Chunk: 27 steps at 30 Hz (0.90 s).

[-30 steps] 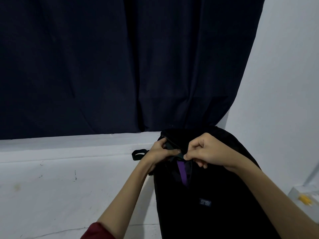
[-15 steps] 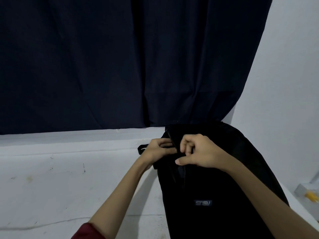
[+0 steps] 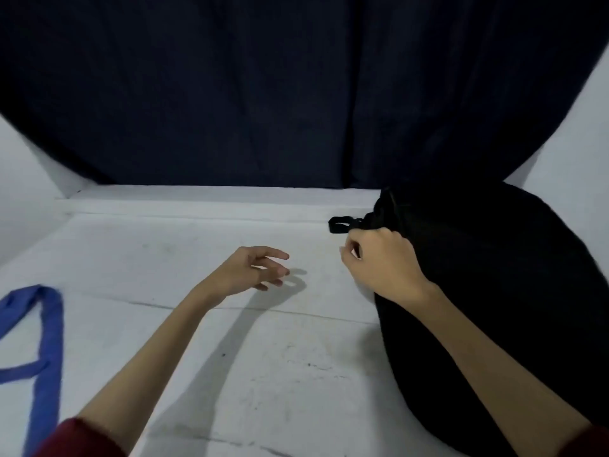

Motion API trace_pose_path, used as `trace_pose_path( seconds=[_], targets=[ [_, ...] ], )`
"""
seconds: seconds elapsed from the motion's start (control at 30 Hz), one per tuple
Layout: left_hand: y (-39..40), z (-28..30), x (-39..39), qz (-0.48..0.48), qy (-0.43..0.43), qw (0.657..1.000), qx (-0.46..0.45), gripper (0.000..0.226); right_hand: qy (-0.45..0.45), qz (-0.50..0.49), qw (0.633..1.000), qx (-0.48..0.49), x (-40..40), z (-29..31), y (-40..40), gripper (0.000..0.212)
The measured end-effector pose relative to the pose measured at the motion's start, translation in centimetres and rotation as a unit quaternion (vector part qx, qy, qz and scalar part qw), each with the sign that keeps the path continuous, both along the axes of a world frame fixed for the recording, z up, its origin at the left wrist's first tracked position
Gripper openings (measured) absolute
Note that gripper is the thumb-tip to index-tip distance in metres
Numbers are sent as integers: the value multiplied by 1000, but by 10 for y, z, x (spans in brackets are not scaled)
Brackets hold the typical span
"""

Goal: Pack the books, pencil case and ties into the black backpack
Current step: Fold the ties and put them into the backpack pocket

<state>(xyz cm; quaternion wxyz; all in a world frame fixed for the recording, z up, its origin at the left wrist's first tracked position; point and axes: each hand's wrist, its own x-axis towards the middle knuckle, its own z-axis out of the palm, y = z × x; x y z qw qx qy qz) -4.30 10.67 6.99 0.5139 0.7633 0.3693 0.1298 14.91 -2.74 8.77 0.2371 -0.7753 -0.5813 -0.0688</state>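
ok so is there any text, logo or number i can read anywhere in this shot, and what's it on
None can be read in this view.
black backpack: plain dark cloth, no logo or label showing.
blue tie: no lettering showing.
dark curtain: no print or sign.
white table: only scuffs and specks, no writing.

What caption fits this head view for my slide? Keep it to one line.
Right hand grips the black backpack; open left hand hovers beside a blue tie.
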Motion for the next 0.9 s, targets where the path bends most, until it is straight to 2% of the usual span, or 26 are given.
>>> trace_pose_path(
  seconds=[0.1,0.23,0.33,0.47,0.53,0.63,0.73,0.83,0.9],
  targets=[
    [19,0,-79,27,71,997,29,22,68,74,994,-49,-56,-23,31,20],
    [48,-12,-198,117,138,980,86,22,146,168,968,-118,-153,-54,78,19],
    [71,-33,-284,179,223,947,147,20,189,220,944,-159,-229,-67,110,20],
    [109,-56,-377,219,339,892,205,27,222,231,928,-191,-319,-79,149,27],
    [129,-69,-412,241,342,883,212,29,203,226,927,-219,-355,-87,169,31],
    [149,-89,-450,262,354,874,204,36,121,203,939,-249,-392,-97,187,38],
    [154,-97,-461,266,338,882,193,40,76,179,948,-252,-412,-104,195,36],
    [155,-102,-460,271,291,895,199,36,108,153,949,-255,-424,-111,201,28],
    [157,-104,-458,274,254,903,211,35,128,138,947,-261,-427,-114,206,32]
  ],
)
